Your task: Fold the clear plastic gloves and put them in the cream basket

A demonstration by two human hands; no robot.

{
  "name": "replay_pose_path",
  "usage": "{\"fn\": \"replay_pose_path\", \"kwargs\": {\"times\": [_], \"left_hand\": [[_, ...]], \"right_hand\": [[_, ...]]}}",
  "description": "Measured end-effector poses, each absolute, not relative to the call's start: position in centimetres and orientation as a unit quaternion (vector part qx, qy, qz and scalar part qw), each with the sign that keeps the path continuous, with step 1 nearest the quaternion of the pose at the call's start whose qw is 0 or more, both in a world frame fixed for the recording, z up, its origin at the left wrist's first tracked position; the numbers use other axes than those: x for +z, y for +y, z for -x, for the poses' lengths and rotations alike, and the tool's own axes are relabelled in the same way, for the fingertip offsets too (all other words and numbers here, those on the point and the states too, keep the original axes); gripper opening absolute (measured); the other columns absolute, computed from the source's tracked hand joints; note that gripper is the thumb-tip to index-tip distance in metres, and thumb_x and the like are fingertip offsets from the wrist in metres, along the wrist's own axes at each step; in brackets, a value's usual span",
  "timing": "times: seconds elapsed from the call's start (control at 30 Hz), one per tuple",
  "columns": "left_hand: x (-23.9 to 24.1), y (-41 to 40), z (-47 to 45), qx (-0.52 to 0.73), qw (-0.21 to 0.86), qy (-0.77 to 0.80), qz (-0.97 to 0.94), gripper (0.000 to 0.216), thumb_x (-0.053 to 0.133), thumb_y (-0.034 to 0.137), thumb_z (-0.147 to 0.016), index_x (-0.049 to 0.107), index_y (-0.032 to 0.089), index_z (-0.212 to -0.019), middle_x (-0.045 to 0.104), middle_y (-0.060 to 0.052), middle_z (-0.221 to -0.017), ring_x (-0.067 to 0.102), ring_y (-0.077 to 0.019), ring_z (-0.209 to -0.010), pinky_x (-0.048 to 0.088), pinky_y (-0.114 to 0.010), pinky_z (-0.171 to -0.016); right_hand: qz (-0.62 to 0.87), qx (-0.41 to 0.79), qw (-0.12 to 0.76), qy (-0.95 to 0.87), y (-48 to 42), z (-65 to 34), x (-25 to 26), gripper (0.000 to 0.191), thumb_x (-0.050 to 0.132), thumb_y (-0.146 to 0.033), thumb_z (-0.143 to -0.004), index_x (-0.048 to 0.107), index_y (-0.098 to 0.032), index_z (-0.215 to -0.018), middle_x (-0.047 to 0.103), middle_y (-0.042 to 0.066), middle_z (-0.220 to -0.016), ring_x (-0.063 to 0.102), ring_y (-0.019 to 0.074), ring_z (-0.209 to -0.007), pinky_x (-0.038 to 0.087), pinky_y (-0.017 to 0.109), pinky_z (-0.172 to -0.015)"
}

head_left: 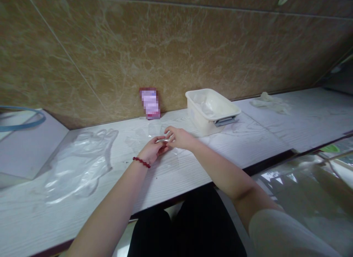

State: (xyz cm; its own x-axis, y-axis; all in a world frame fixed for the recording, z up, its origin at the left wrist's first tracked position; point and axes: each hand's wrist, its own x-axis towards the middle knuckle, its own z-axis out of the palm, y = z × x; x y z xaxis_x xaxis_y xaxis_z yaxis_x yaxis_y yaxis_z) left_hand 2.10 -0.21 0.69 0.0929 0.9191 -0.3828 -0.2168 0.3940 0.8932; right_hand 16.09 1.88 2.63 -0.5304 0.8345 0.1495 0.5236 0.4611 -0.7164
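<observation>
My left hand [153, 148], with a red bead bracelet [141, 161] at its wrist, is closed on a small, thin, shiny pale piece [163, 140]. From the other side my right hand [180, 138] meets it, fingers bent and pinching at the same piece. The piece is too small and too covered by fingers to name. Just beyond the hands, clear plastic film [154, 129] lies on the white wood-grain counter [132, 187]. Another faint clear sheet [174, 159] shows below my right hand.
A cream plastic bin [204, 119] with a grey handle stands right of the hands. Behind, a blurred-out pink phone-like object [150, 103] leans on the marble wall. Clear plastic gloves [79, 163] and a white box [30, 146] lie left; a crumpled pale glove [270, 103] lies right.
</observation>
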Motion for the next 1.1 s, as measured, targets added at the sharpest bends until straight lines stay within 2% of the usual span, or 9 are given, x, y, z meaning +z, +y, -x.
{"fn": "replay_pose_path", "kwargs": {"times": [0.1,0.23,0.4,0.53,0.77,1.1], "left_hand": [[0.8,-0.3,-1.6,0.427,0.637,0.530,-0.363,0.017,0.049,0.003,-0.068,0.047,0.016,-0.079,0.060,-0.001,-0.064,0.058,-0.0071,-0.055,0.047,-0.019,-0.057],[0.9,-0.2,-0.6,0.405,0.562,0.574,-0.438,0.016,0.055,0.007,-0.061,0.052,0.015,-0.075,0.055,0.003,-0.056,0.052,-0.0063,-0.048,0.042,-0.018,-0.048],[0.2,0.2,0.6,0.332,0.437,0.628,-0.552,0.019,0.052,0.015,-0.062,0.060,0.014,-0.079,0.058,0.000,-0.059,0.047,-0.0069,-0.045,0.036,-0.018,-0.042],[0.1,0.3,0.9,0.245,0.341,0.661,-0.622,0.034,0.050,0.018,-0.063,0.061,0.014,-0.094,0.064,-0.002,-0.069,0.054,-0.0106,-0.056,0.041,-0.020,-0.050],[0.4,0.3,0.9,0.175,0.212,0.677,-0.683,0.038,0.048,0.020,-0.064,0.061,0.014,-0.099,0.064,-0.007,-0.093,0.058,-0.0178,-0.081,0.044,-0.025,-0.072],[1.3,0.7,3.5,0.155,0.115,0.710,-0.677,0.036,0.046,0.022,-0.067,0.060,0.014,-0.100,0.064,-0.007,-0.097,0.057,-0.0203,-0.089,0.042,-0.026,-0.078]], "right_hand": [[0.395,0.326,0.259,-0.819,2.1,-16.4,2.8,0.046,0.063,-0.020,-0.061,0.046,-0.018,-0.103,0.060,0.002,-0.090,0.057,0.0070,-0.064,0.043,0.019,-0.060],[0.439,0.246,0.271,-0.821,2.8,-17.1,3.1,0.019,0.053,-0.021,-0.072,0.056,-0.015,-0.089,0.061,0.002,-0.079,0.055,0.0075,-0.063,0.041,0.019,-0.062],[0.436,0.171,0.159,-0.869,3.7,-17.8,2.7,0.012,0.054,-0.017,-0.068,0.064,-0.016,-0.076,0.062,0.001,-0.072,0.055,0.0099,-0.067,0.038,0.019,-0.061],[0.411,0.170,0.090,-0.891,3.9,-17.7,2.3,0.020,0.058,-0.024,-0.068,0.065,-0.018,-0.085,0.064,0.002,-0.079,0.055,0.0110,-0.071,0.037,0.019,-0.063],[0.404,0.197,0.048,-0.892,3.8,-17.7,2.1,0.030,0.063,-0.028,-0.064,0.065,-0.019,-0.093,0.064,0.002,-0.083,0.055,0.0111,-0.072,0.037,0.018,-0.062],[0.424,0.209,0.026,-0.881,3.7,-17.9,2.4,0.039,0.065,-0.033,-0.060,0.062,-0.021,-0.098,0.062,0.001,-0.080,0.054,0.0104,-0.066,0.036,0.018,-0.057]]}}
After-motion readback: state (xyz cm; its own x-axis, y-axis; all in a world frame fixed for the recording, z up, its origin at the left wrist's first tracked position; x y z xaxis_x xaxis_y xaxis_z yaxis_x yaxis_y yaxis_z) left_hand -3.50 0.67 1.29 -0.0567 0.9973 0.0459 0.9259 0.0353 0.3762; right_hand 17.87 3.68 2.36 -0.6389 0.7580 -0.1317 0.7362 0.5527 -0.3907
